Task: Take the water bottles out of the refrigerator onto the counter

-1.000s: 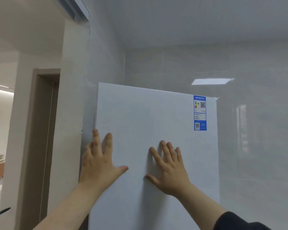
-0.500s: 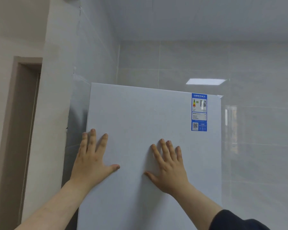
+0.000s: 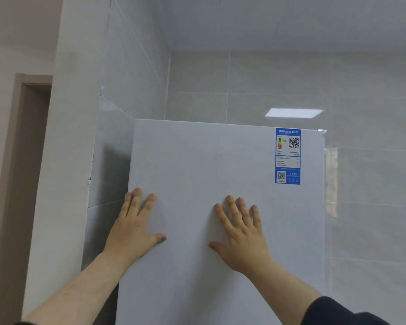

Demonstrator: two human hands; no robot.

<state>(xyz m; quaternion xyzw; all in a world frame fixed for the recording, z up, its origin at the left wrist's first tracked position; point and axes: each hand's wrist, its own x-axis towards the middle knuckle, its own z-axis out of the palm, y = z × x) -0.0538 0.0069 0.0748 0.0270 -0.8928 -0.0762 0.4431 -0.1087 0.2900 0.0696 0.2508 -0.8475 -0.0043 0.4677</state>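
Note:
A white refrigerator (image 3: 197,160) fills the middle of the head view, its door closed. A blue energy label (image 3: 287,156) is stuck at the door's upper right corner. My left hand (image 3: 133,227) lies flat on the door near its left edge, fingers spread. My right hand (image 3: 240,233) lies flat on the door's middle, fingers spread too. Neither hand holds anything. No water bottles and no counter are in view.
Glossy grey tiled walls (image 3: 373,195) stand behind and to the right of the refrigerator. A white wall corner (image 3: 75,160) sits close to its left side, with a brown door frame (image 3: 21,184) further left.
The view has swung to the right, so the refrigerator door sits more centred. Both hands stay flat on the door, in about the same places.

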